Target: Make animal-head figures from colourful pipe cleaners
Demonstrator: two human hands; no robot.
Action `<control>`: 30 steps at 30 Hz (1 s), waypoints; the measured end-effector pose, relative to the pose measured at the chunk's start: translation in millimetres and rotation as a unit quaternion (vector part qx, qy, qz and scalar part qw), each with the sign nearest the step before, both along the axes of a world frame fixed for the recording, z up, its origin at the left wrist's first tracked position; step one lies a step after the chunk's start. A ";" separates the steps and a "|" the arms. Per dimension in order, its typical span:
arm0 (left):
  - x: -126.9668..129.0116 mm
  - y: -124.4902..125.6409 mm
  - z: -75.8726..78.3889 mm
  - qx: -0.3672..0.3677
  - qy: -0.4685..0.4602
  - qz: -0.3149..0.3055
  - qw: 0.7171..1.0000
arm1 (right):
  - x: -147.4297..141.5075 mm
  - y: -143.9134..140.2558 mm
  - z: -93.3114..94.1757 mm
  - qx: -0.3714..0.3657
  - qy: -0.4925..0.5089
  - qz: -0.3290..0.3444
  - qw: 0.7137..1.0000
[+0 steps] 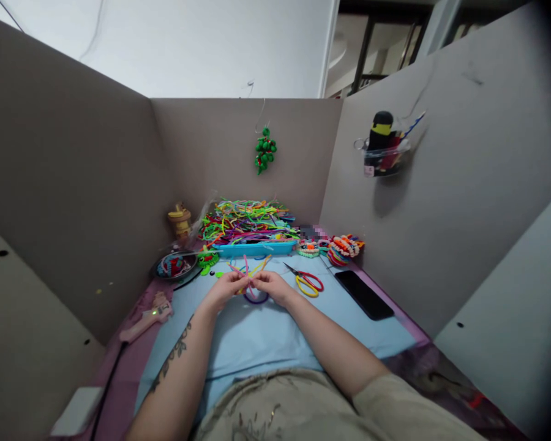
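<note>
My left hand and my right hand meet over the blue cloth, fingertips almost touching. Both pinch crossed pipe cleaners in pink, yellow, orange and blue, whose ends fan out above and below the fingers. How the strands join is hidden behind my fingertips. Just under the hands lies a curved purple pipe cleaner. To the right of my right hand rest scissors with one red and one yellow handle, their blades pointing away to the left.
Behind the hands stands a blue tray heaped with pipe cleaners. At left are a dark bowl, a green figure and a pink glue gun with a cord. A black phone and colourful crafted pieces lie right. Grey partitions enclose the table.
</note>
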State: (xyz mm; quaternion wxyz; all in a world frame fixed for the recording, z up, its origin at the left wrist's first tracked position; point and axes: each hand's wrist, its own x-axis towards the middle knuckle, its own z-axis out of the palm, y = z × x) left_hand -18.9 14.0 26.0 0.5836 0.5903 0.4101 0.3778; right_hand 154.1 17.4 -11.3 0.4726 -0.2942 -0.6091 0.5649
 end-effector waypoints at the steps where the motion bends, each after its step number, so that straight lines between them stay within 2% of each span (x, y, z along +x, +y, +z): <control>1: 0.3 0.2 -0.5 0.011 0.010 0.003 1.000 | -0.4 0.9 -1.5 -0.006 0.001 -0.012 1.000; 7: -1.8 0.9 1.2 0.062 0.054 0.022 0.996 | 3.9 4.2 -2.0 -0.008 -0.006 -0.059 0.998; 14: 0.3 3.0 -0.9 0.084 0.022 0.009 0.996 | 0.6 0.1 0.1 0.024 -0.019 -0.085 0.996; 20: -0.6 8.4 -9.0 0.143 0.062 0.102 0.982 | -4.2 0.5 -3.5 0.058 -0.024 -0.106 0.992; 24: 5.2 11.4 -17.8 0.158 0.049 0.125 0.978 | -5.0 -0.1 -1.7 0.070 -0.027 -0.131 0.989; 28: 12.6 17.1 -27.1 0.204 0.074 0.213 0.953 | -2.0 -4.4 3.4 0.118 -0.042 -0.137 0.983; 30: 14.8 18.3 -28.0 0.211 0.093 0.220 0.948 | -1.3 -6.1 4.5 0.127 -0.040 -0.133 0.982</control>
